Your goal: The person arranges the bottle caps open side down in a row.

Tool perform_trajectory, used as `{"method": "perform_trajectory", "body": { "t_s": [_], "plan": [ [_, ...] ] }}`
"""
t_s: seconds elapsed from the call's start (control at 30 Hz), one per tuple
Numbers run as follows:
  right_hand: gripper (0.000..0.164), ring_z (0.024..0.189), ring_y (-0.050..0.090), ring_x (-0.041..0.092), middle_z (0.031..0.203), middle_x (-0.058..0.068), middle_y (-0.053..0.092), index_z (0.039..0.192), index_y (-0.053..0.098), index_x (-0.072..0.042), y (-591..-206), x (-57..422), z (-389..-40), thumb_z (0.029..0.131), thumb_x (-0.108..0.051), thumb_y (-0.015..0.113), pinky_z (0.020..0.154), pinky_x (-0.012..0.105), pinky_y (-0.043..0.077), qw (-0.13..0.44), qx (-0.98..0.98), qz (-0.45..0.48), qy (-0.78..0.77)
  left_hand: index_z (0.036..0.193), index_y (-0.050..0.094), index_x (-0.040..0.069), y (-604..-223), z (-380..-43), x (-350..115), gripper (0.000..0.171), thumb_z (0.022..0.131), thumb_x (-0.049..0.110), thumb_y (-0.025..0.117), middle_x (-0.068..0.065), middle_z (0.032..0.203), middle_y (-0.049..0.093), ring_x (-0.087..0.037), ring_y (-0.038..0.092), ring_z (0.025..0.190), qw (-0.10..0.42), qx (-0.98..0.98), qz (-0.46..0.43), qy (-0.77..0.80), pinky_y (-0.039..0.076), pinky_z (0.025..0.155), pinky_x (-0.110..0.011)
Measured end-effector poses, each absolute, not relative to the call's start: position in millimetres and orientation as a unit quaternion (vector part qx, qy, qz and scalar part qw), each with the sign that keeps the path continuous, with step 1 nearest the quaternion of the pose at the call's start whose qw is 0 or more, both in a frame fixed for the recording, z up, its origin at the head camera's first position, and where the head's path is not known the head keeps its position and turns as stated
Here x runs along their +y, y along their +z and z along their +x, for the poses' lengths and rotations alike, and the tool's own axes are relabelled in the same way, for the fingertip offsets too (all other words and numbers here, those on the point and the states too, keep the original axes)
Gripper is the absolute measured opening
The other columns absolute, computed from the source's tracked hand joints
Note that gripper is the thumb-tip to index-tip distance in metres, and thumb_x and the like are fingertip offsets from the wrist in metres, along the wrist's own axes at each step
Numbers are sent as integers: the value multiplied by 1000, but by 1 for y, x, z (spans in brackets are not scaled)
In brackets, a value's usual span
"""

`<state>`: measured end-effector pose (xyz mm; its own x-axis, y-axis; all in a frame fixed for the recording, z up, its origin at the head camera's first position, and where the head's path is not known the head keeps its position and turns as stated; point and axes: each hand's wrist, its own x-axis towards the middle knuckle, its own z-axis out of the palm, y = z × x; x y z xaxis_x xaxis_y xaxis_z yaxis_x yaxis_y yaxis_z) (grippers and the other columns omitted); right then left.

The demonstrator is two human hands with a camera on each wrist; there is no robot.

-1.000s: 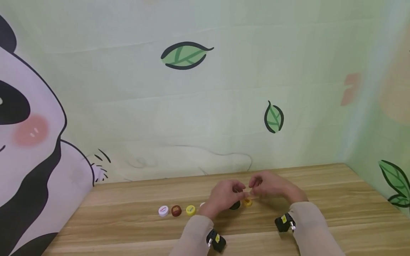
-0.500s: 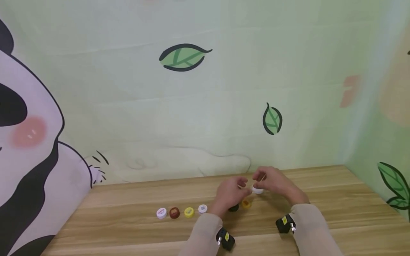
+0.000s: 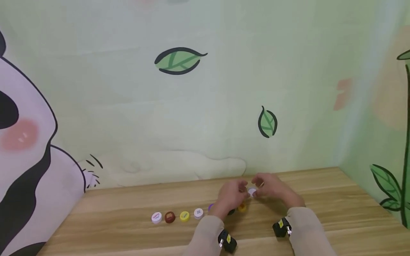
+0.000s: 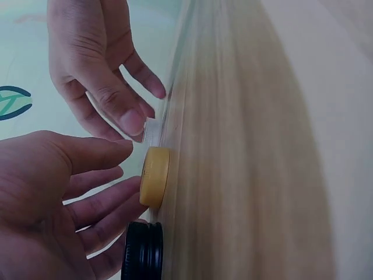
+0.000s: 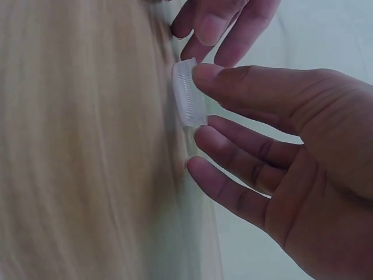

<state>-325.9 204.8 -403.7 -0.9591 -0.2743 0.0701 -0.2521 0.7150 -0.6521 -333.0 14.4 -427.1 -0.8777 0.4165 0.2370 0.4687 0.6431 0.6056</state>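
Note:
A white bottle cap with a ribbed side sits low at the wood table, between my two hands. My right hand pinches it, with the thumb on one edge and a finger at the opposite edge in the right wrist view. My left hand is just left of it, fingers loosely bent and holding nothing. In the left wrist view, the left fingers are beside an orange-yellow cap, and a black cap stands nearer the camera. The left forearm partly covers a purple-edged cap in the head view.
Farther left, a row of caps continues: white, yellow, dark red and another white one with a print. Behind the wooden table hangs a pale green printed backdrop, which also closes off the right side.
A second ago the fingertips of both hands met; now they are apart, with the white cap's top showing between them. The head view has shifted slightly right.

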Motion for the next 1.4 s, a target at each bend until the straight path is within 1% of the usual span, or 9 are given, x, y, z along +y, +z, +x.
{"method": "perform_trajectory", "body": {
  "t_s": [0.17, 0.33, 0.47, 0.57, 0.7, 0.83, 1.03, 1.27, 1.4],
  "plan": [
    [36, 102, 66, 31, 108, 14, 71, 114, 69, 5, -409, 201, -329, 83, 0, 86, 94, 53, 55, 20, 926, -145, -347, 122, 75, -1, -430, -333, 11, 31, 92, 6, 79, -8, 104, 79, -20, 73, 100, 39, -895, -262, -360, 56, 87, -31],
    [32, 99, 67, 29, 105, 12, 72, 110, 70, 4, -409, 204, -331, 83, 0, 86, 91, 52, 55, 13, 925, -155, -346, 122, 74, -3, -427, -330, 11, 31, 92, 3, 78, -12, 108, 79, -24, 74, 104, 29, -884, -272, -379, 55, 90, -30],
    [28, 96, 66, 27, 105, 10, 72, 110, 70, 2, -405, 207, -329, 88, -8, 84, 86, 49, 57, 22, 921, -159, -355, 122, 73, -3, -425, -328, 9, 32, 90, 1, 78, -12, 110, 78, -25, 74, 103, 26, -882, -278, -380, 56, 88, -29],
    [23, 90, 64, 24, 100, 7, 70, 108, 70, -1, -400, 210, -326, 93, -16, 80, 79, 44, 58, 37, 916, -150, -371, 122, 75, 0, -423, -329, 9, 32, 89, 0, 77, -9, 112, 78, -22, 74, 102, 29, -881, -277, -382, 56, 87, -27],
    [20, 85, 62, 23, 94, 5, 68, 103, 71, -4, -394, 213, -321, 98, -22, 77, 75, 39, 57, 57, 908, -133, -392, 120, 77, 3, -423, -330, 9, 30, 90, -1, 76, -5, 113, 79, -21, 73, 102, 35, -879, -265, -394, 57, 86, -27],
    [20, 85, 62, 24, 92, 8, 69, 101, 71, -4, -389, 214, -315, 100, -24, 74, 76, 40, 57, 70, 902, -135, -403, 113, 80, 7, -425, -328, 9, 22, 92, 5, 80, -2, 106, 79, -16, 72, 96, 45, -875, -243, -416, 57, 82, -27],
    [18, 87, 66, 24, 96, 7, 70, 103, 70, 0, -383, 218, -315, 105, -18, 66, 78, 42, 60, 88, 893, -156, -412, 102, 79, 14, -422, -329, 10, 10, 93, 15, 84, 7, 92, 75, -5, 66, 84, 58, -874, -213, -432, 55, 77, -28],
    [17, 91, 64, 23, 99, 5, 70, 105, 70, -2, -384, 220, -315, 100, -18, 75, 83, 45, 60, 90, 881, -168, -434, 96, 78, 14, -421, -329, 6, 10, 92, 19, 86, 9, 88, 74, -6, 66, 82, 72, -873, -218, -430, 55, 77, -28],
    [16, 90, 65, 23, 99, 5, 69, 106, 69, -1, -384, 222, -316, 99, -14, 75, 82, 46, 61, 86, 878, -173, -437, 96, 78, 13, -421, -328, 6, 11, 92, 19, 86, 7, 89, 76, -6, 67, 82, 74, -869, -223, -435, 55, 75, -27]
  ]
}}
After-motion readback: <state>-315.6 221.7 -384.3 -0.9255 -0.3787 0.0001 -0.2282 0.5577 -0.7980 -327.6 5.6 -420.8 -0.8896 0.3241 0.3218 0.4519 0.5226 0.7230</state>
